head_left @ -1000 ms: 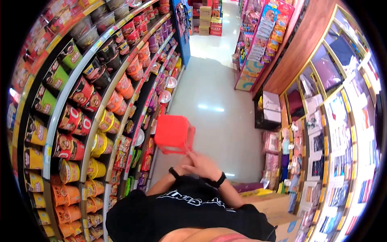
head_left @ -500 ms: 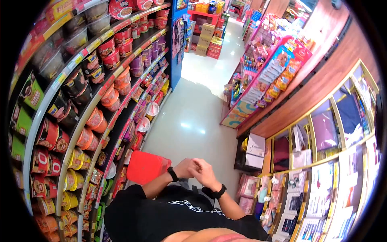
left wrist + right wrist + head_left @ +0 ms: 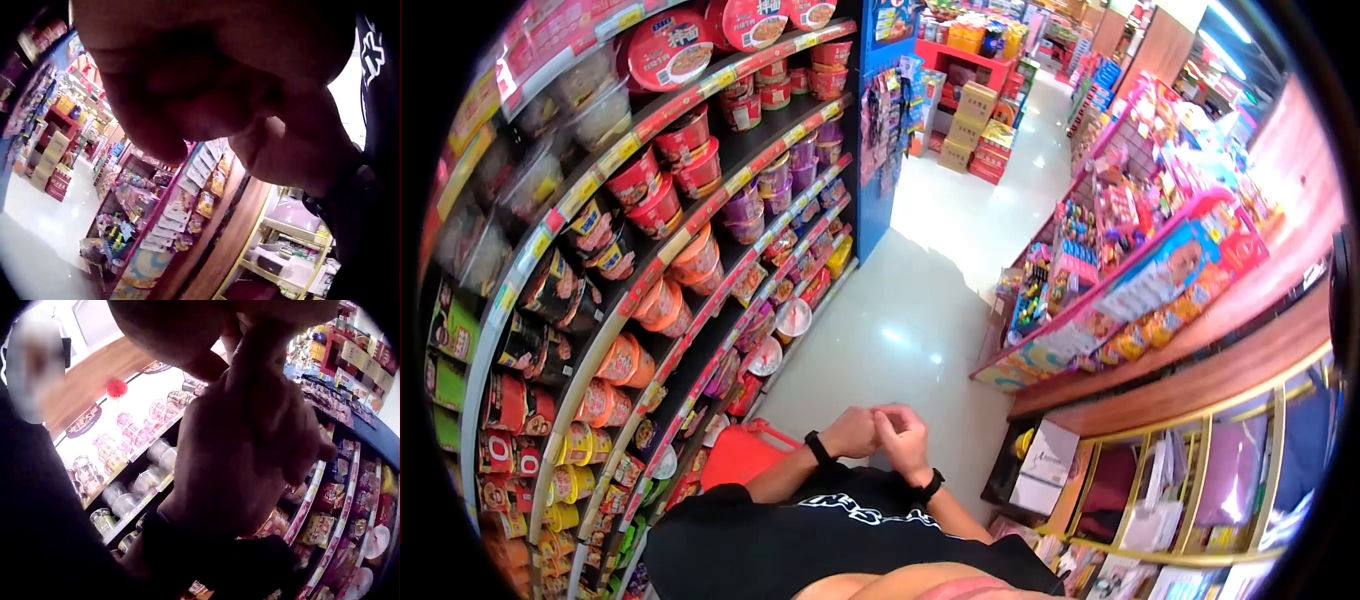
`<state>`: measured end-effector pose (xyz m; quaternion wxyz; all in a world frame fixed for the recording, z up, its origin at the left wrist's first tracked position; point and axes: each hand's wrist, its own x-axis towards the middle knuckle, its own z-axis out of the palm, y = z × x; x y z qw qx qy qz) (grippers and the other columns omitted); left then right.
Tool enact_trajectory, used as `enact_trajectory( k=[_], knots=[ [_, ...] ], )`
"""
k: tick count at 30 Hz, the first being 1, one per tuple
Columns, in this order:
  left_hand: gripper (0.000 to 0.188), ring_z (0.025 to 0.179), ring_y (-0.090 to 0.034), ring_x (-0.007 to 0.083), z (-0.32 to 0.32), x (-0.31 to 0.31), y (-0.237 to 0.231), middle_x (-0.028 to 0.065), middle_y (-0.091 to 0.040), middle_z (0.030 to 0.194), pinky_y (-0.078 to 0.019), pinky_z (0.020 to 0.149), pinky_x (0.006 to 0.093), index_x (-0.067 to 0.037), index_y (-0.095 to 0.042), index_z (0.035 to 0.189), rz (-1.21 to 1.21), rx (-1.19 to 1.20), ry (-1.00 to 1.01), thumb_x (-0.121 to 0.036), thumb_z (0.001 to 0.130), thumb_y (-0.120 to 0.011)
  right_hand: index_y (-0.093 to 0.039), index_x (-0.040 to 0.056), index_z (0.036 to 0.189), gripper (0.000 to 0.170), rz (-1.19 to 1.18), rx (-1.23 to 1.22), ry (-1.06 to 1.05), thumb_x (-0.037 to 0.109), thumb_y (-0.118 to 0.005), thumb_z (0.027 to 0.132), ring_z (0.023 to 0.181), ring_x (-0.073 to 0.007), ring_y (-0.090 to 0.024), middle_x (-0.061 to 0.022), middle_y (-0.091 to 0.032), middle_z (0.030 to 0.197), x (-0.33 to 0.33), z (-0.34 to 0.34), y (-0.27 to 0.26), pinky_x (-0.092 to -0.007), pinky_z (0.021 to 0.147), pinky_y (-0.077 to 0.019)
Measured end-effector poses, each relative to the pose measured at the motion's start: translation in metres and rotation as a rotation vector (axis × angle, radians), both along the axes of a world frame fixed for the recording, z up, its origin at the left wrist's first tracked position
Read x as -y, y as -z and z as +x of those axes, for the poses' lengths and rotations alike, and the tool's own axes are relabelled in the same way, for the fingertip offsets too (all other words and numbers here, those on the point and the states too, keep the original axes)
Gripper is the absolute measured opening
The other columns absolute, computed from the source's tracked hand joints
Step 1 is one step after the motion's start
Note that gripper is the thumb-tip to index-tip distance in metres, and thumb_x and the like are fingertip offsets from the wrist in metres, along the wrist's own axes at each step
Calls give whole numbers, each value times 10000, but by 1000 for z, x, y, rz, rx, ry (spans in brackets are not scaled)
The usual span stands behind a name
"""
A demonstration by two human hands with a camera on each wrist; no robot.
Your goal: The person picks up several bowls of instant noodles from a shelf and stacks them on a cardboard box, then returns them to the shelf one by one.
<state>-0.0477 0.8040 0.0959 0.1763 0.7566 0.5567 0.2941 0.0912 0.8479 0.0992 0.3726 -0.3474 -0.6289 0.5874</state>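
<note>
Shelving (image 3: 730, 76) w/ rows of instant-noodle tubs (image 3: 628, 360) lines L side of aisle, blue panel (image 3: 880, 200) at its far end. Shiny pale floor (image 3: 850, 340) runs btwn it & stuff on R. Pink-edged snack rack (image 3: 1120, 310) stands ahead on R; gold-framed shelves (image 3: 1195, 480) w/ wrapped goods sit lower R. Black T-shirt (image 3: 800, 545) w/ white lettering fills bottom ctr.

Red stool (image 3: 740, 457) is low down by foot of shelving, to L of both hands & apart from them. L forearm & sleeve overlap it in head view, so only part shows; can't tell exact gap to arm. White box (image 3: 1045, 468) sits over on R, away from hands.

L hand (image 3: 850, 432) is up in front of shirt, fingers relaxed & loosely bent, meeting R hand's fingers. R hand (image 3: 902, 437) same: fingers loosely bent, tips at L hand, no spread. Both wrist views show hands as dark shapes up close, so fine finger detail is unclear; can't tell if anything tiny is btwn fingertips. Smallest: black band (image 3: 818, 447) on L wrist, black watch (image 3: 930, 487) on R.
</note>
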Motion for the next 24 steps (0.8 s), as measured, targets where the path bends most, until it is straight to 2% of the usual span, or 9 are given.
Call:
enact_trajectory(
  k=[1,3,4,7,11,12,19,20,24],
  knots=[
    [77,597,-628,337,-9,-16,-5,133,-645,668,-484,543,435,-73,-620,660,8,-2,-19,-118,721,-633,-665,-33,985,158,8,-2,-19,105,-629,918,838,-167,-685,-116,-716,898,-25,-5,-2,-281,756,-536],
    [114,522,-575,271,-27,-47,-20,98,-591,590,-436,504,381,-59,-564,605,-238,479,39,-60,715,-593,-665,-33,1001,238,23,87,-162,191,-625,933,842,-176,-682,-136,-713,907,-78,-23,-4,-296,752,-534],
    [145,477,-516,225,-24,-64,-45,77,-533,533,-388,480,352,-48,-514,570,-142,597,-12,-6,706,-543,-663,-32,1018,315,-44,47,-238,269,-619,938,828,-194,-682,-149,-711,900,-108,-34,-1,-310,732,-532],
    [152,476,-519,235,-38,-116,-52,85,-530,525,-385,475,362,-51,-515,572,-147,540,13,10,709,-533,-662,-29,1021,316,10,142,-318,273,-624,936,799,-190,-670,-140,-708,878,-180,-71,-5,-318,715,-526],
    [132,482,-524,245,-66,-173,-57,90,-548,543,-378,471,365,-42,-531,586,-83,532,-182,15,705,-529,-657,-28,1019,300,105,121,-370,261,-633,941,764,-175,-651,-137,-693,849,-251,-130,-50,-310,671,-518],
    [125,506,-546,230,-77,-185,-58,100,-559,554,-394,486,352,-31,-546,595,-72,532,-221,20,707,-526,-666,-4,1037,251,69,42,-380,227,-615,953,735,-101,-600,-71,-699,857,-266,-145,-47,-263,661,-493],
    [103,641,-628,202,-182,-265,-4,113,-644,664,-476,594,340,17,-635,749,44,813,-725,-1,789,-541,-623,-8,1119,343,13,188,-614,295,-503,1010,931,-186,-625,-117,-675,975,-313,-237,-18,-314,842,-489],
    [101,678,-639,197,-204,-278,22,142,-657,698,-486,619,343,29,-641,815,29,844,-678,-30,814,-560,-591,-9,1169,377,-24,123,-577,315,-469,1022,1004,-212,-611,-145,-656,1027,-318,-251,-14,-332,912,-463],
    [98,728,-660,204,-264,-344,-14,160,-662,730,-489,630,345,22,-640,818,63,859,-604,-21,827,-552,-558,-10,1226,418,-13,201,-542,343,-509,1006,1066,-219,-597,-161,-645,1105,-384,-306,-43,-330,937,-452]
  ],
)
